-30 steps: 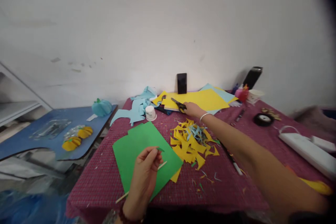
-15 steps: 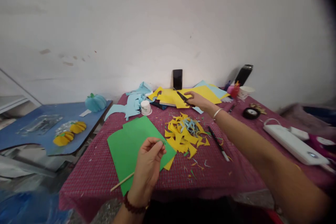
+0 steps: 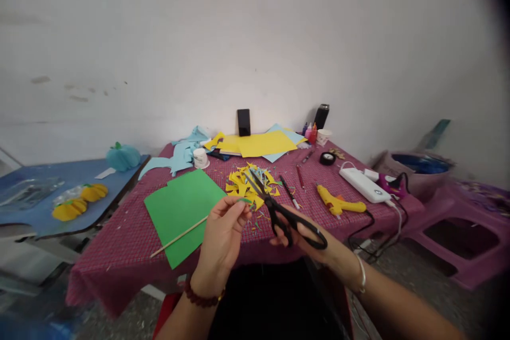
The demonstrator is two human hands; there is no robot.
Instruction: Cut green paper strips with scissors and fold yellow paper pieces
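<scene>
My left hand (image 3: 226, 223) pinches a small strip of green paper (image 3: 246, 201) between thumb and fingertips. Black scissors (image 3: 271, 203) are in my right hand (image 3: 297, 234), blades partly apart and pointing up and left, close to the green strip. Below and left of my left hand, green paper sheets (image 3: 181, 202) lie on the table, with a thin wooden stick (image 3: 179, 236) across them. Beyond both hands spreads a pile of yellow paper scraps (image 3: 239, 180) mixed with pale blue bits.
At the right are a yellow glue gun (image 3: 338, 203), a white power strip (image 3: 363, 185) with cables, and black tape (image 3: 327, 158). A paper cup (image 3: 200, 158), yellow sheets (image 3: 266, 144) and a phone (image 3: 244, 122) stand farther back. Paper pumpkins (image 3: 122, 156) sit on the blue table.
My right hand has come back from the yellow sheets with the scissors, now beside my left hand. The view has turned right, bringing the glue gun and a pink stool into sight.
</scene>
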